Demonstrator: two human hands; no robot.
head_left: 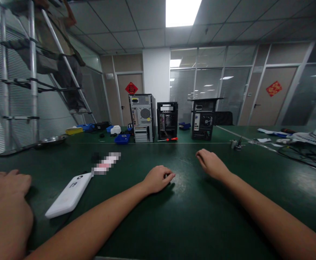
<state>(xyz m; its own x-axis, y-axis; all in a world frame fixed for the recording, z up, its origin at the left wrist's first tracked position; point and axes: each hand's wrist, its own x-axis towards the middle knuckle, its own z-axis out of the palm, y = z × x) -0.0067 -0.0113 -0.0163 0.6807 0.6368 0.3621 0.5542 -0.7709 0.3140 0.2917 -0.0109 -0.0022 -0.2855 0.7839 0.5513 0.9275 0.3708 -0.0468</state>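
Note:
My left hand (158,178) rests on the dark green table (190,216) with its fingers curled in loosely, and nothing is in it. My right hand (211,164) lies palm down a little farther out and to the right, fingers slack and slightly bent, also holding nothing. The two hands are a short gap apart and touch only the tabletop. A white flat device (69,195) lies to the left of my left forearm, out of contact with it.
Another person's hands (6,186) rest on the table at the far left. Three computer cases (142,117) (167,120) (203,118) stand at the back, with a red-handled screwdriver (171,139), blue bins (122,139) and a metal dish (51,140). A person stands on a ladder (33,72) at the left. Cables and a cap (313,135) lie at the right.

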